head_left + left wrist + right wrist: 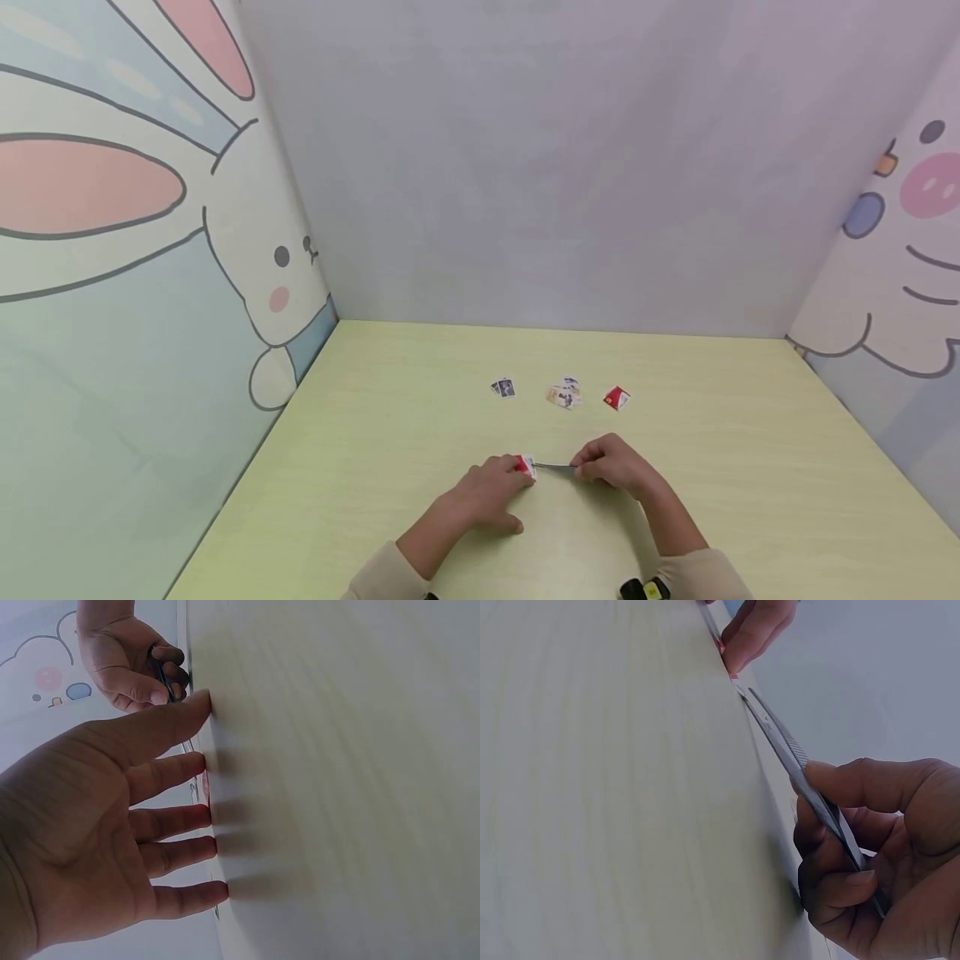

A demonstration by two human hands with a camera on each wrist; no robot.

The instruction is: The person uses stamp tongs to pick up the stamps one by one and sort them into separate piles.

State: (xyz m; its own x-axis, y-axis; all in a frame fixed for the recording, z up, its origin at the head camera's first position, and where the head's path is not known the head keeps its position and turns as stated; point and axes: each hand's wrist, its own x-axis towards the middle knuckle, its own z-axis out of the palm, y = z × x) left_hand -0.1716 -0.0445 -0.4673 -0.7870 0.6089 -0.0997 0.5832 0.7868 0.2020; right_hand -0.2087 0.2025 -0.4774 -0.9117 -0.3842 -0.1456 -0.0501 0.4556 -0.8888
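Observation:
My left hand rests on the tabletop with its fingers spread and straight. Its fingertips touch a small red and white card, partly hidden under them. In the left wrist view the palm side of the left hand shows, fingertips on the wood. Metal tweezers are gripped by my right hand, between thumb and fingers. The right wrist view shows the tweezers slanting low over the table, tips slightly parted and right at the card's edge.
Behind the hands lie three small groups: dark cards at left, pale printed pieces in the middle, and a red and white piece at right. Cartoon-printed side walls and a plain back wall border the tabletop.

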